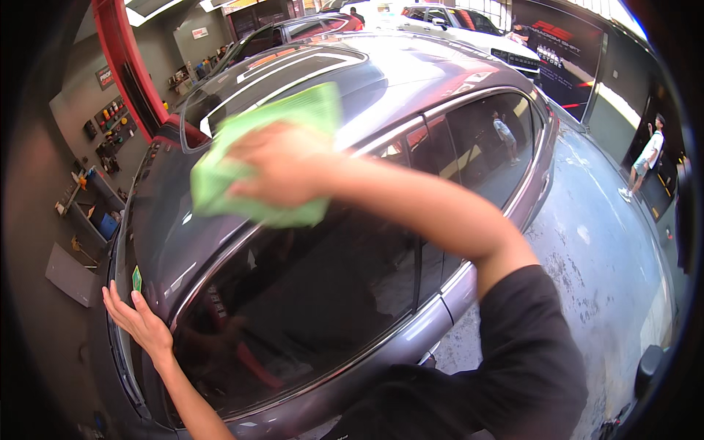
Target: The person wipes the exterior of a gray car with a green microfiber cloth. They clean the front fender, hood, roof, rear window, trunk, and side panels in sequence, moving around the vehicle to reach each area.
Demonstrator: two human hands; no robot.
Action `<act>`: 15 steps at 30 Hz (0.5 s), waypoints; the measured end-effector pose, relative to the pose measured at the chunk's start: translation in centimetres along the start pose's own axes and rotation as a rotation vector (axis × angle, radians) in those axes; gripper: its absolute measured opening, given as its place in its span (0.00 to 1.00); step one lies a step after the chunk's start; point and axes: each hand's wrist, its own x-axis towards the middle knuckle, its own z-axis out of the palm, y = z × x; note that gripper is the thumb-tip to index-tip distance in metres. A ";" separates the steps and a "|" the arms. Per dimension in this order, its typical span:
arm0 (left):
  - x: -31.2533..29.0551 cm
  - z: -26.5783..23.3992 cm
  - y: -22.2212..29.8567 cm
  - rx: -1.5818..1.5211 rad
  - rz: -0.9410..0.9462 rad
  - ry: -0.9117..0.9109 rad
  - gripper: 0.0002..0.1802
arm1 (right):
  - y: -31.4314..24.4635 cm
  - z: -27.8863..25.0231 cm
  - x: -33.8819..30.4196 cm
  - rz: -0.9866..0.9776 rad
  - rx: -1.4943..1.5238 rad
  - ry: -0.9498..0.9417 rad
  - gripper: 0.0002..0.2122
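Note:
My right hand (282,165), blurred by motion, presses a light green cloth (317,110) against the roof edge of a dark grey car (433,70). The cloth spreads out around the fingers and covers part of the roof beside the sunroof (293,73). Lower left, my left hand (147,328) has its fingers stretched out and holds nothing. It rests at the front pillar, by the windshield (158,235). A small green sticker (137,279) shows on the glass just above its fingers. Dark side windows (293,293) lie below my right arm.
A red post (125,66) rises at the far left, near a wall with hung bottles and tools (114,121). A red car (308,28) and a white car (469,29) stand behind. At right, a person in a white top (650,154) stands on the grey floor (587,242).

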 end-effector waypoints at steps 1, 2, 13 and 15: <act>-0.1 0.0 0.1 -0.003 -0.049 -0.017 0.32 | 4.4 -2.0 -2.4 0.180 -0.081 0.082 0.34; -0.1 0.0 0.3 -0.007 -0.008 -0.014 0.32 | 9.5 -5.1 -4.9 0.326 -0.132 0.007 0.34; 0.2 0.1 0.5 -0.005 -0.010 0.007 0.32 | 4.5 -0.1 9.6 0.149 0.069 -0.424 0.38; 0.1 0.1 0.3 -0.004 -0.014 0.018 0.32 | -1.8 3.3 12.8 -0.031 0.080 -0.512 0.37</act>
